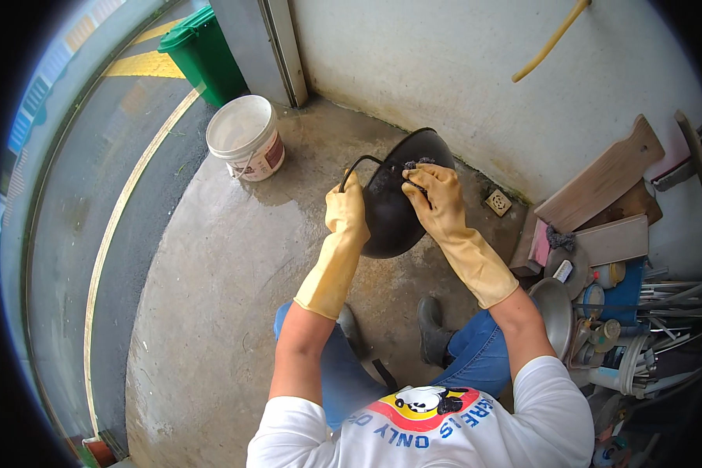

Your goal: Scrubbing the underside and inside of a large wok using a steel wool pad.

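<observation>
Scrubbing, it seems: black wok (pixel 388 222) held above concrete floor (pixel 210 312), toward the edge by the wall (pixel 413 62); left hand (pixel 345 209) closed round its handle (pixel 356 162); right hand (pixel 438 195) pinching dark scouring pad (pixel 424 162) against wok's surface; best keep handle steady, pad flat, pressure even.

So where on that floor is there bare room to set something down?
The widest bare patch of concrete floor lies left of the gloved left hand, this side of the white bucket. A smaller one sits between the black pan and the boots. It's crowded on the right, with boards and tubs.
</observation>
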Demonstrator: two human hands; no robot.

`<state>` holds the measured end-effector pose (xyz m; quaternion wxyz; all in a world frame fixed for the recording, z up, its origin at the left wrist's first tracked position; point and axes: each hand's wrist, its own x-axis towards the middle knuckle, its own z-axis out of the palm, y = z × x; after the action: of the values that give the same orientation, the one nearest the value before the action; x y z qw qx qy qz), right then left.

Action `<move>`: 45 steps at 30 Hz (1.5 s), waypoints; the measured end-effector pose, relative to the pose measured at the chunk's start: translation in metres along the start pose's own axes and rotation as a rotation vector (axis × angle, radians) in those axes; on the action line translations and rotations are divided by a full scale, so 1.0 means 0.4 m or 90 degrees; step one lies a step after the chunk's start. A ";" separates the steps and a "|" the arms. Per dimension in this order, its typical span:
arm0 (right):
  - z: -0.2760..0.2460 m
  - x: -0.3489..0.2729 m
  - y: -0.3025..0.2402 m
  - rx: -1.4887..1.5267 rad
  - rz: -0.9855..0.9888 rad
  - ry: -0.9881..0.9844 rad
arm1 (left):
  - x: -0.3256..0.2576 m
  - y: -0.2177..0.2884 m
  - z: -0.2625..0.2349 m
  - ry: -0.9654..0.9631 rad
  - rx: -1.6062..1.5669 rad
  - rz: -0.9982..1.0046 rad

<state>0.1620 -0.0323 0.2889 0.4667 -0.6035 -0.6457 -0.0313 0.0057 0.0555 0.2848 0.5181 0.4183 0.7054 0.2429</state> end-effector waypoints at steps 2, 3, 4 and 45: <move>0.006 -0.001 -0.032 0.056 0.062 -0.024 | 0.009 -0.016 -0.003 -0.030 0.028 0.046; 0.009 -0.008 -0.056 0.015 0.017 -0.060 | -0.006 -0.007 -0.003 -0.032 0.027 0.047; 0.010 -0.011 -0.069 -0.026 -0.028 -0.096 | -0.025 0.007 -0.006 -0.034 0.014 0.034; -0.031 0.167 -0.033 -0.290 -0.119 -0.270 | -0.071 0.032 0.014 -0.041 0.013 0.192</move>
<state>0.1692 0.0068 0.3457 0.1695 -0.6235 -0.7578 -0.0912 0.0185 0.0380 0.3076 0.4937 0.5321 0.6204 0.2970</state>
